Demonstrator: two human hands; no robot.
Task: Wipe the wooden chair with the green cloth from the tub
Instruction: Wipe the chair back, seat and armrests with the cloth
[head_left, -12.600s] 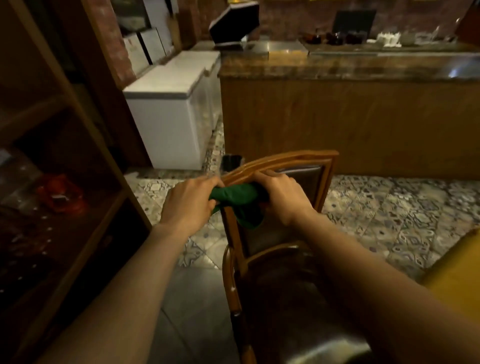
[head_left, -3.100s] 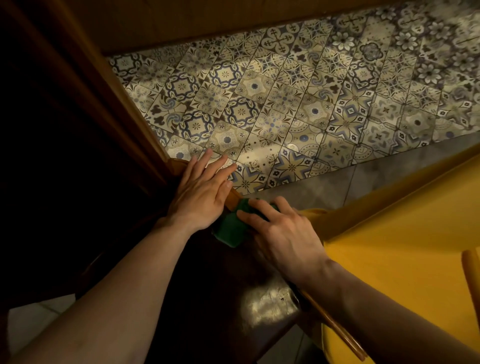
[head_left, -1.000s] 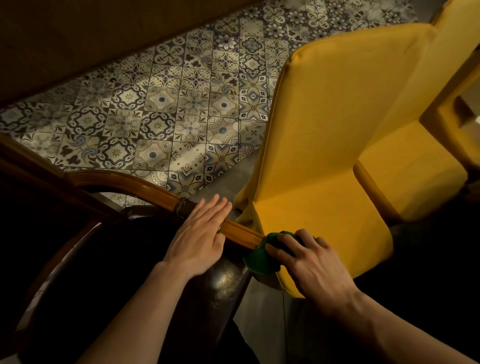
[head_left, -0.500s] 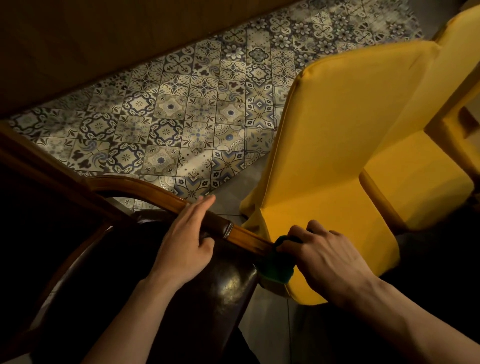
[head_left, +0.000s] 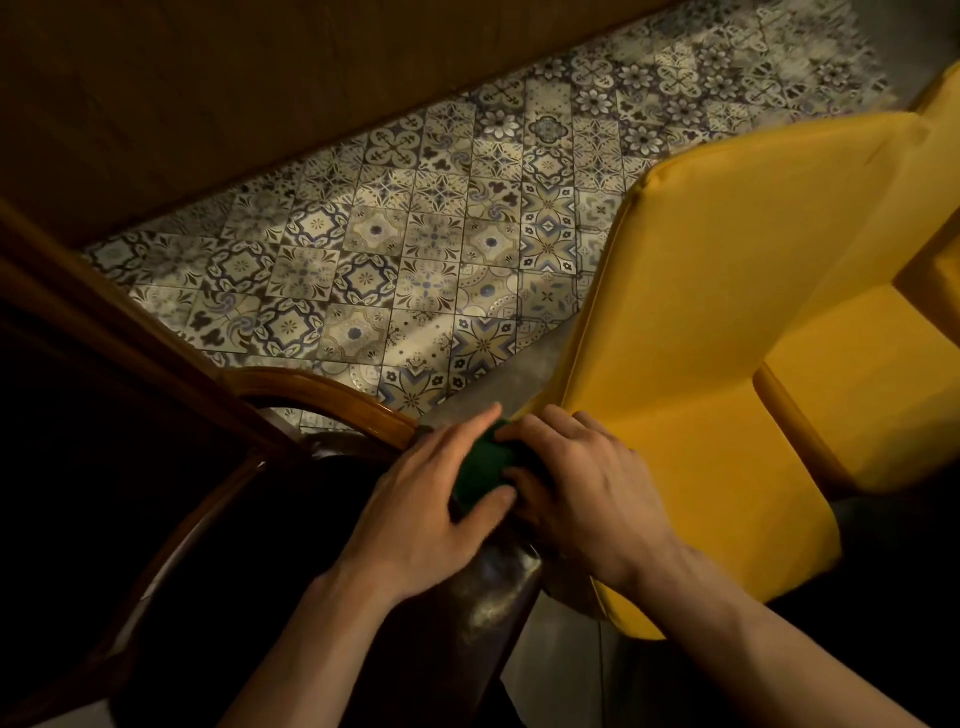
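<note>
- Wooden chair (head_left: 322, 395), low and left in the view, with its curved rail running toward the middle and its dark, glossy seat (head_left: 483, 597) beneath.
- Green cloth (head_left: 480, 467) bunched on the near end of that rail, just beside the yellow chair (head_left: 701, 364).
- Left hand (head_left: 426, 509) curled over the cloth from the left, thumb tucked under its lower edge.
- Right hand (head_left: 582, 488) closed on the cloth from the right, fingers bent around it; both hands gripping one wad, fingertips almost touching.
- Looks like mid-task: cloth out of the tub and on the wood, rail end under the rub right now.
- Probably left to do: remaining rail, legs, lower frame; impossible to judge which parts are already clean, since no wet streak or dust line shows.
- Tub nowhere in view.
- Most of the cloth hidden by fingers; rail end beneath it covered as well.
- Chair's left side lost in deep shadow, legs cut off by the bottom edge.
- Patterned floor tiles (head_left: 415, 270) smeared at the far corner.
</note>
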